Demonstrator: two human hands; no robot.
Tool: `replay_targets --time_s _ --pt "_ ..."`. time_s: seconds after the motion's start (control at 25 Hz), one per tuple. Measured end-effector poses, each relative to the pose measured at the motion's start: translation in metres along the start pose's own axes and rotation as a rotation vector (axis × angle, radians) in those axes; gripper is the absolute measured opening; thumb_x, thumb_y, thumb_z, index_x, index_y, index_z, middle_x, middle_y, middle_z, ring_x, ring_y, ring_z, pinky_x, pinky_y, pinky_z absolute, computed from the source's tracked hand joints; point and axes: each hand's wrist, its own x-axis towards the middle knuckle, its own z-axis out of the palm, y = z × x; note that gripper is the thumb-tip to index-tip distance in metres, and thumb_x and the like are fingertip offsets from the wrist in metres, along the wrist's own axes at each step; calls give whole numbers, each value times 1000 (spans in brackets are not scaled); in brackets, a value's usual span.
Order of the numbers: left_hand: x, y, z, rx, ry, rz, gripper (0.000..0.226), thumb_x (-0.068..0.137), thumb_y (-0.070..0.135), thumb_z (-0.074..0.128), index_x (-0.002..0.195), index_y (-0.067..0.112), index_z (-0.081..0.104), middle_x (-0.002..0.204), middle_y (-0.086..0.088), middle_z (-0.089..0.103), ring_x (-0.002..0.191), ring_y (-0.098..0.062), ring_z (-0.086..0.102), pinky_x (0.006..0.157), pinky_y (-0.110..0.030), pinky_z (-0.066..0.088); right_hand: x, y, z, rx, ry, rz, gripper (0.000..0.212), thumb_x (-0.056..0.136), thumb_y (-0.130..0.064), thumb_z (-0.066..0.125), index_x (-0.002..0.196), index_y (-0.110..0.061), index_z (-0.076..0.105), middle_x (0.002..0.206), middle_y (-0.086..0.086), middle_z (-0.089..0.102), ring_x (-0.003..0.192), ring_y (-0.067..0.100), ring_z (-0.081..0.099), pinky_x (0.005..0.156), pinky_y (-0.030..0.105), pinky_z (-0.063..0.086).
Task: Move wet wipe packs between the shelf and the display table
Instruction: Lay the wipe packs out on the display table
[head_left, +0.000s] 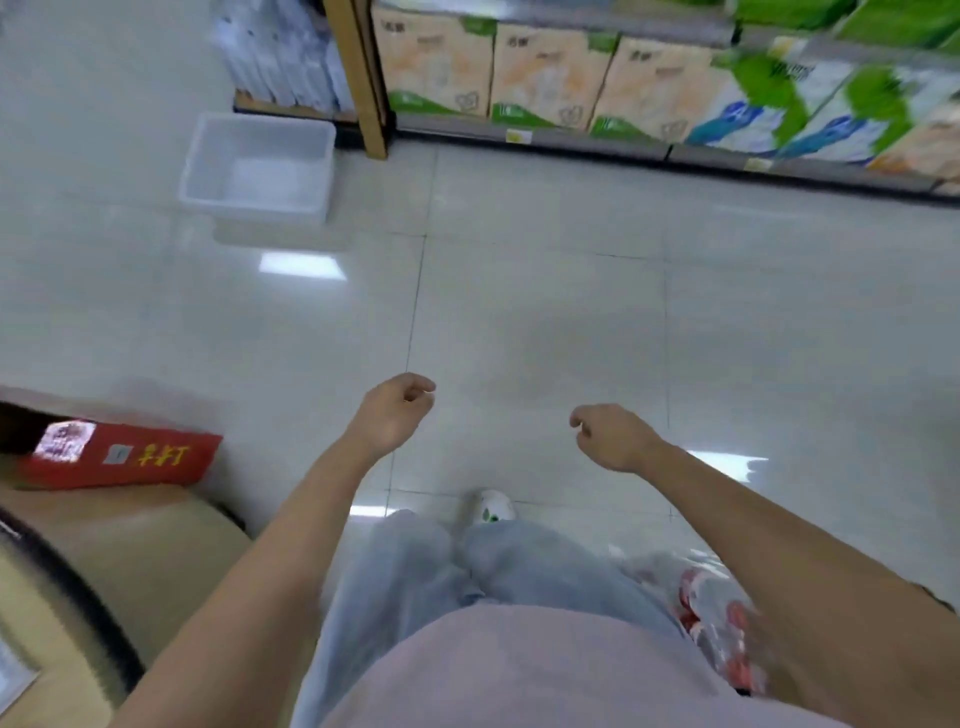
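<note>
Over floor (519, 322): left hand (395, 415), right hand (613, 439), each grip loosely curled, holding nothing. Ahead shelf (571, 136) with packs (550, 78), white tub (257, 163) beside.

Shelf packs (769, 98) motion-blurred, labels unreadable; display table (150, 551) cut by left edge.

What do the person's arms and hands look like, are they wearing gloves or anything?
No gloves: the left hand and right hand are bare. The left arm and right arm show no sleeves, watch or bracelet up to the elbows. Rings are too blurry to tell.
</note>
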Motion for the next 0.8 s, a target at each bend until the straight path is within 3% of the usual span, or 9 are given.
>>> replay_targets --time_s 0.16,0.24,0.44,0.6,0.8 --pt "62 47 6 81 -165 -37 21 94 19 50 113 19 60 110 -6 62 98 -20 59 70 -17 43 62 5 -108 184 200 29 32 92 -14 45 121 -11 58 117 11 64 104 27 59 89 35 49" --pt "103 69 -2 174 -228 -52 29 95 21 49 122 17 58 120 -5 60 107 -19 58 81 -21 42 94 5 -150 240 254 24 30 92 -13 46 119 -11 59 114 11 65 102 26 61 89 34 49" --pt "230 168 -53 482 -344 67 40 96 35 47 132 18 49 133 -5 53 120 -19 51 92 -22 36 163 5 -255 186 162 43 33 95 -19 45 127 -17 55 123 4 62 110 21 58 93 30 44" --pt "323 294 -109 689 -269 321 44 96 40 45 136 22 44 139 -4 46 124 -20 46 102 -28 37 203 9 -355 113 220 49 34 96 -23 45 130 -21 50 126 0 60 114 19 56 98 31 39" --pt "402 444 -151 667 -125 599 38 98 31 44 133 18 47 132 -2 53 116 -19 51 92 -27 40 255 27 -467 148 270 20 36 97 -25 45 132 -20 48 130 5 57 112 21 56 91 28 43"
